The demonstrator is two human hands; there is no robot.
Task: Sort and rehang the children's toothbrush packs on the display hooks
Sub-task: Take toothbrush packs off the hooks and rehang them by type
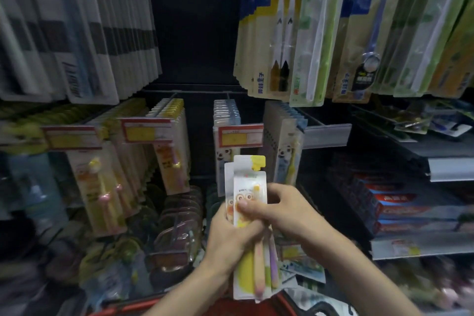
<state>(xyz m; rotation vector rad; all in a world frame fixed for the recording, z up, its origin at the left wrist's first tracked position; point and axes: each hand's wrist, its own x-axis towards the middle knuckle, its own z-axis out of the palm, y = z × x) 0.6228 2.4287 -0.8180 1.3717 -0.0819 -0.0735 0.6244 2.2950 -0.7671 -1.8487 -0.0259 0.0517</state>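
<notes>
your left hand [230, 238] and right hand [282, 209] both hold a small stack of children's toothbrush packs [250, 182], fingers curled round it. the stack stands upright just below a price tag [241, 136], near the hanging blue packs [284, 141].

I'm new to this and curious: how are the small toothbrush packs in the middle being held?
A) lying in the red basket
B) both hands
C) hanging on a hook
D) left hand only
B: the left hand and the right hand both grip the children's toothbrush packs, the right thumb across their front.
</notes>
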